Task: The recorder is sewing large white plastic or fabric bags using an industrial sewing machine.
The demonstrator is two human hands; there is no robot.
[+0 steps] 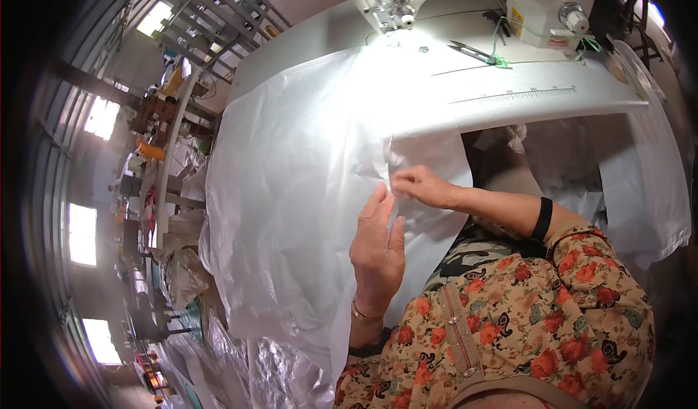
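Observation:
A large white plastic-like sheet [283, 191] spreads over the sewing table and hangs down toward my lap. A fold or edge in it runs down from the machine to my hands. My left hand [376, 247] rests along this fold, its fingers stretched out and its thumb apart. Just right of its fingertips, my right hand [425, 187] is closed in a pinch at the fold, with the fingertips slightly blurred. The sewing machine [465, 2] stands at the far side, its lamp brightly lighting the sheet near the needle area.
Thread snips [472, 53] with green thread lie on the machine bed, right of the needle. A ruler scale [516, 95] marks the table's near edge. Clear plastic [647, 191] hangs at the right. Crumpled plastic [269, 373] lies low at the left, near cluttered racks.

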